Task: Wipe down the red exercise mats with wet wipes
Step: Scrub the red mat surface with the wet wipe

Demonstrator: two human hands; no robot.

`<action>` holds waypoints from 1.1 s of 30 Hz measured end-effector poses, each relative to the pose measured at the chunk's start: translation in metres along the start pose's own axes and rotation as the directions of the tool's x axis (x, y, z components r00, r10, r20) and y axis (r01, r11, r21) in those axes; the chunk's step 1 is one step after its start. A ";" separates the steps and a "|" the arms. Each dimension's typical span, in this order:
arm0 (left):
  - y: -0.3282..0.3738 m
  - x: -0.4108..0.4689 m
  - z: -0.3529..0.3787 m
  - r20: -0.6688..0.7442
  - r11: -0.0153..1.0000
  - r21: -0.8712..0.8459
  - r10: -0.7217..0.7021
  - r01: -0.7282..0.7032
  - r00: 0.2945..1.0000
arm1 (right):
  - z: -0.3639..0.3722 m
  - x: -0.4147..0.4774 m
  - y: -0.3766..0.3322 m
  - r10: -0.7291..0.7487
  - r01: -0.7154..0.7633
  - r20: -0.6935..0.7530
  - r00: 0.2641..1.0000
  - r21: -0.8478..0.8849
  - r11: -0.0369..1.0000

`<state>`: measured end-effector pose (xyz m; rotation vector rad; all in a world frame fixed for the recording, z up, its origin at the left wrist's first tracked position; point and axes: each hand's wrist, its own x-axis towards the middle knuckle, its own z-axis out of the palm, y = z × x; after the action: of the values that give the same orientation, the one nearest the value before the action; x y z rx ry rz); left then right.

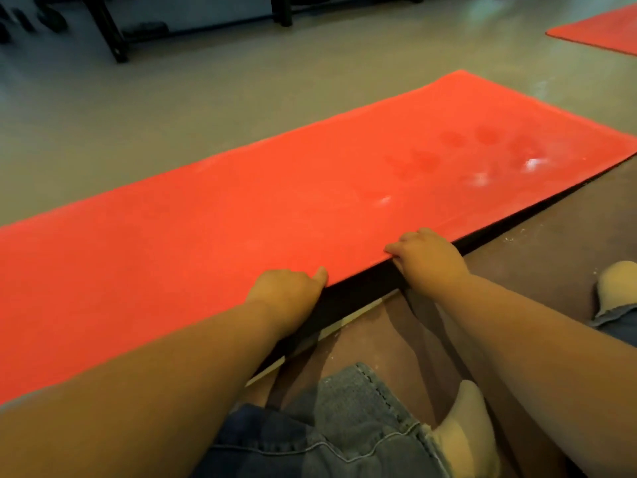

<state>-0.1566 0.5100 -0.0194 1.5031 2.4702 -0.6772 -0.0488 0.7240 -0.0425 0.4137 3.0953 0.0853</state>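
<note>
1. Currently gripping near edge of red mat (275, 201) with left hand (286, 288), fingers curled.
2. Gripping same edge with right hand (427, 260), fingertips (393, 249) on top.
3. Holding edge raised off floor (517, 270).

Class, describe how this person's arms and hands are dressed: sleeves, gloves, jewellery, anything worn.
The left arm and right arm are bare, no sleeve in view. The left hand and right hand wear no gloves; no watch, bracelet or ring shows.

open red mat (241, 208) surface ahead; bare floor (172, 108) beyond, dark equipment legs (107, 29) farther back
</note>
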 end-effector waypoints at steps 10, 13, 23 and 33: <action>-0.053 -0.061 -0.060 -0.048 0.979 0.201 -0.003 0.013 0.999 | -0.052 -0.015 -0.053 0.114 -0.099 -0.091 0.989 0.150 0.984; -0.068 -0.093 -0.050 0.046 0.976 0.218 -0.025 0.014 0.999 | -0.055 -0.018 -0.089 0.054 -0.035 -0.102 0.993 0.177 0.984; -0.085 -0.122 0.028 0.323 0.988 -0.132 -0.038 0.085 0.946 | -0.009 -0.024 -0.155 -0.082 0.036 0.196 0.977 0.226 0.973; -0.112 -0.065 0.120 0.292 0.912 -0.341 -0.127 0.227 0.948 | 0.031 0.004 -0.168 0.131 -0.215 0.215 0.968 0.438 0.873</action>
<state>-0.2344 0.3591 -0.0686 0.9884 2.3757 -0.3746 -0.0955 0.5651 -0.0828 0.6676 2.8641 -0.6592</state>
